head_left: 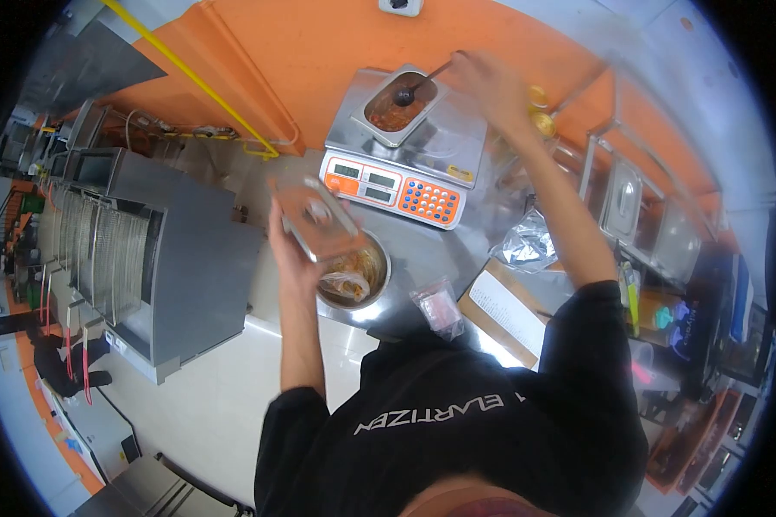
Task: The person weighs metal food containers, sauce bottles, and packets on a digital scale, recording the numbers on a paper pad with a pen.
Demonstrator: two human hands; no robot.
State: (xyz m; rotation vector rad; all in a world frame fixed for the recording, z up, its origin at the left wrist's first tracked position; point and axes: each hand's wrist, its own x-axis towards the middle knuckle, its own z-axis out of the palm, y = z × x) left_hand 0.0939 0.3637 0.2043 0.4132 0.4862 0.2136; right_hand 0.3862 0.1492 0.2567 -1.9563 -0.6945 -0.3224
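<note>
My left hand [291, 256] grips a rectangular stainless steel lid [319, 220] by its edge, holding it tilted in front of the scale. With my right hand [490, 86], slightly blurred, I hold the end of a ladle [428, 77]. Its dark round bowl rests in the reddish chunky food [390, 114] inside a steel food pan [395, 140]. This pan sits on the steel platform of a digital scale [392, 191] with an orange and white keypad front. Below the lid, partly covered by it, is a round metal bowl [381, 289] containing a plastic bag of food [351, 277].
A printed sheet [504, 308] lies on cardboard beside a clear plastic packet [440, 308] and crumpled foil [526, 241]. Lidded steel pans [622, 202] stand in a rack at right. A large grey appliance [203, 267] stands at left; a person in dark clothing [56, 362] is farther off.
</note>
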